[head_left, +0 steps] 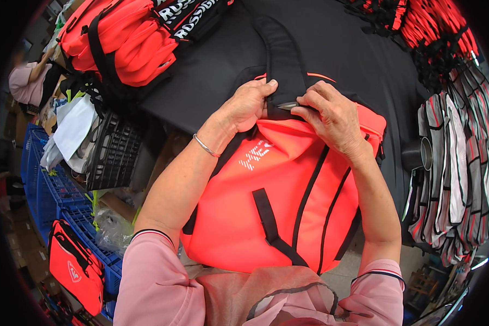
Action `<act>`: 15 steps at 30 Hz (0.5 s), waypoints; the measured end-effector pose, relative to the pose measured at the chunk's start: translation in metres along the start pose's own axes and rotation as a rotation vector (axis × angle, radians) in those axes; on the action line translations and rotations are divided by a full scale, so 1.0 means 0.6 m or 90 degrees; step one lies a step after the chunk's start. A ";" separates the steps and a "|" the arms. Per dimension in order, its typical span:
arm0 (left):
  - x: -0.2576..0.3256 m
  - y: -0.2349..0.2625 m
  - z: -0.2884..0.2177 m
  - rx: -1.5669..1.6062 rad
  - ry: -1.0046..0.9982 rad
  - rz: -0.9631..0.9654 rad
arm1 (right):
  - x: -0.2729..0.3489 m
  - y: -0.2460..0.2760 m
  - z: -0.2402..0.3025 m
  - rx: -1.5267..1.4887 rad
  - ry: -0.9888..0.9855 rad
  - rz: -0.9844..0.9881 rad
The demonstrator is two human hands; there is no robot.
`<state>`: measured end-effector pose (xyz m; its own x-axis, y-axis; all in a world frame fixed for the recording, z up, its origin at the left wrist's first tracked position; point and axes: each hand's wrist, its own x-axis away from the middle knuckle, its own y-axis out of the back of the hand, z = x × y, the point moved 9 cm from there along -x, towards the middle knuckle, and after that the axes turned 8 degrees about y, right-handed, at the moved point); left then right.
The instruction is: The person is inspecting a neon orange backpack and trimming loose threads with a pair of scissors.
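A bright red-orange backpack (pixel 239 217) with black trim lies in front of me, partly on the black-covered table. Its padded black shoulder strap (pixel 285 51) stretches away over the cloth. My left hand (pixel 251 103) is closed on the near end of that strap, thumb on top. From the other side, my right hand (pixel 331 117) pinches a small pointed metal blade (pixel 287 106), its tip against the strap just above the bag's edge. The rest of the blade tool is hidden in my fingers, so its exact kind does not show.
Stacked red backpacks (pixel 130 43) lie at the far left. Grey straps (pixel 445 163) hang at the right, beneath red pieces (pixel 440 27). On the left are a black crate (pixel 114 157), blue crates (pixel 35 157) and a red bag (pixel 76 266). Another person (pixel 30 81) is behind them.
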<state>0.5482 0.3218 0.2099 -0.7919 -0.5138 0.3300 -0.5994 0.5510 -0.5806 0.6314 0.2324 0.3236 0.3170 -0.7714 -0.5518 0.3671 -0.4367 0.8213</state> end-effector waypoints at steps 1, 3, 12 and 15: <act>0.001 -0.001 -0.002 0.000 -0.009 -0.007 | 0.000 0.000 0.001 0.000 0.000 0.000; -0.003 0.007 0.002 0.001 -0.001 -0.006 | -0.003 -0.004 0.006 0.028 0.010 0.021; -0.005 0.000 -0.005 0.001 -0.001 0.027 | -0.002 -0.014 0.000 0.005 -0.034 0.042; 0.003 -0.004 -0.004 -0.010 -0.032 0.035 | -0.001 0.003 -0.031 -0.090 -0.132 0.015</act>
<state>0.5479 0.3210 0.2137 -0.8173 -0.5147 0.2591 -0.5567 0.5893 -0.5855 0.6478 0.2408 0.3227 0.1464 -0.8657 -0.4787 0.4844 -0.3592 0.7977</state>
